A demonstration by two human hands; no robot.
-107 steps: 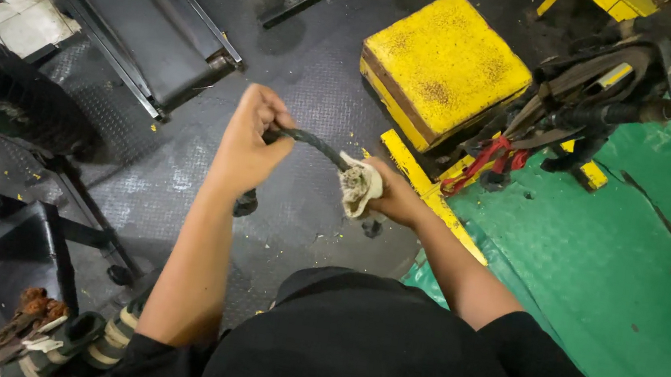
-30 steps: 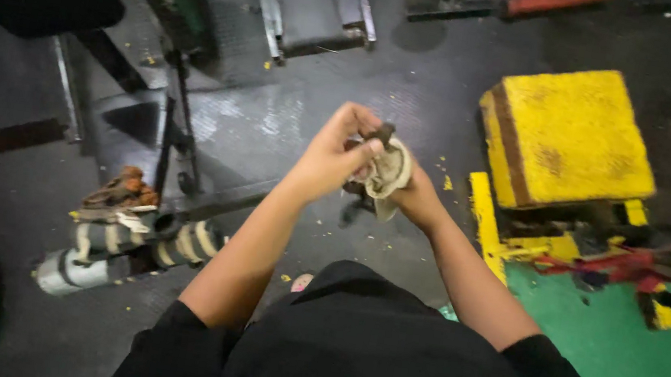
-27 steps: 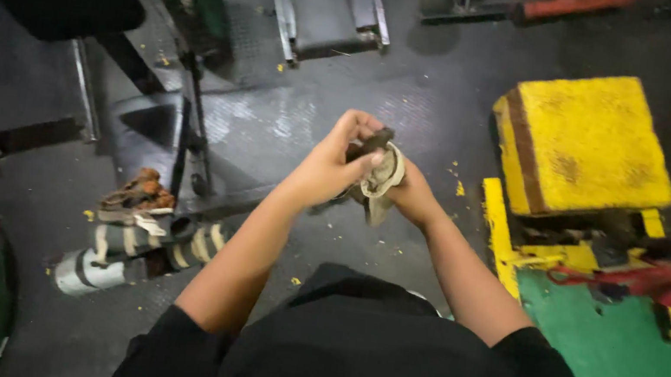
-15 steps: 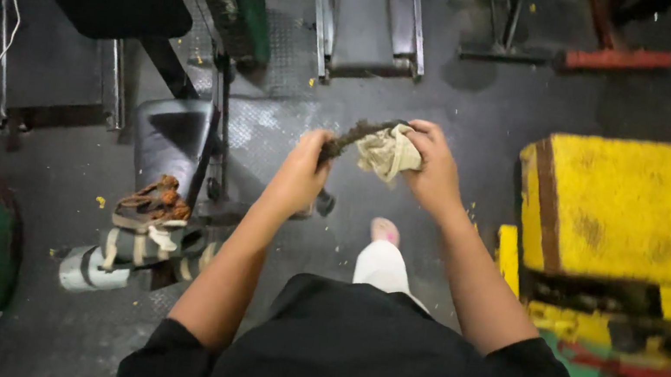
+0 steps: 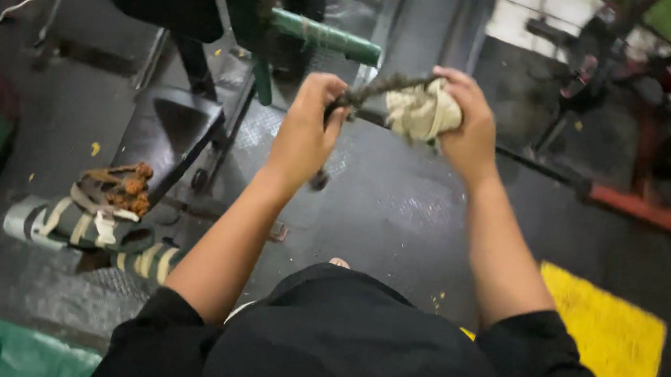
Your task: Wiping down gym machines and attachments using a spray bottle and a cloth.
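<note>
Now, left hand (image 5: 305, 127): clenched on thin dark greasy cable (image 5: 376, 89).
Right hand (image 5: 468, 128): grasping crumpled beige rag (image 5: 421, 111) at the cable's 3 o'clock end.
Risk: grease could let the cable slip free.

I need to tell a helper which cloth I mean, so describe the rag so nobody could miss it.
Above the black shirt, follow the right arm up to the right hand. The rag is bunched in that hand, wrapped round a dark, grimy cable. It is the only pale, crumpled cloth among dark metal.

Centre top: dirty cream rag (image 5: 421, 111) on a dark grey-brown cable (image 5: 375, 91); green bar (image 5: 326, 37) upper centre; yellow block (image 5: 603, 349) lower right; black-and-cream striped roll (image 5: 77, 224) lower left; red-orange handle (image 5: 645, 211) right; floor (image 5: 402, 215) dark grey, chequer-patterned.
</note>
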